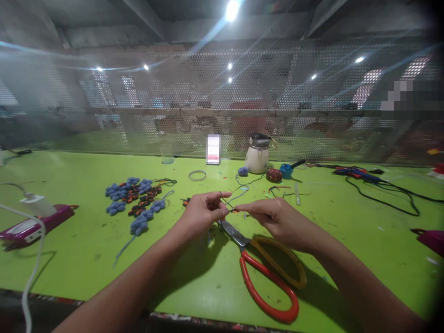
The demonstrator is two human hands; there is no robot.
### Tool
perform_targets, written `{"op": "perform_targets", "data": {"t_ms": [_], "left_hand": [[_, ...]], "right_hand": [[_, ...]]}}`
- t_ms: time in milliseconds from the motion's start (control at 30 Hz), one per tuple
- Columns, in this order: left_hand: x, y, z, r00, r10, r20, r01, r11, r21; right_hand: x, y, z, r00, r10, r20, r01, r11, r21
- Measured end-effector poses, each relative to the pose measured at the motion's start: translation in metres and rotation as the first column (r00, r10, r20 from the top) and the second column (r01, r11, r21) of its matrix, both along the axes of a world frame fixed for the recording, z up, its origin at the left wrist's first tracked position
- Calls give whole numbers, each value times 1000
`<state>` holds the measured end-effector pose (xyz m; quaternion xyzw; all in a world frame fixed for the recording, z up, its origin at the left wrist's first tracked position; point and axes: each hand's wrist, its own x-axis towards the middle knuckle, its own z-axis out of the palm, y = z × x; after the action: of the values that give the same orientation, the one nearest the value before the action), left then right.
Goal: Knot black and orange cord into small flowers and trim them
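Dark yarn (227,202) runs over the raised index finger of my left hand (204,207), whose thumb and fingers pinch a tiny dark-and-orange yarn piece (235,211). My right hand (277,217) meets it from the right with fingers closed and the index finger stretched to the piece; whatever it grips is too small to make out. Below both hands lies a large pair of scissors (239,235), with one red and one yellow handle. To the left are crocheted blue flowers (139,225) and dark-orange flowers (137,210), some with loose tails.
Behind the hands stand a white jug (257,159), a lit phone (212,150) and a clear cup (168,155). A variegated yarn ball (274,175), blue yarn ball (243,171), blue pot (286,171) and ring (197,175) lie nearby. A purple power strip (60,216) sits left; a corded tool (360,174) right.
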<state>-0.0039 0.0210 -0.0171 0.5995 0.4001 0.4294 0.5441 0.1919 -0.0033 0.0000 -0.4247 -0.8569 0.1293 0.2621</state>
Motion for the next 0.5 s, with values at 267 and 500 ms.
{"op": "perform_targets", "data": {"t_ms": [267, 500], "left_hand": [[-1, 0, -1, 999, -22, -44, 23, 999, 33], [0, 1, -4, 996, -13, -91, 20, 997, 79]], "right_hand": [[1, -1, 1, 998, 28, 55, -30, 999, 33], [1, -2, 1, 989, 37, 145, -46, 997, 64]]}}
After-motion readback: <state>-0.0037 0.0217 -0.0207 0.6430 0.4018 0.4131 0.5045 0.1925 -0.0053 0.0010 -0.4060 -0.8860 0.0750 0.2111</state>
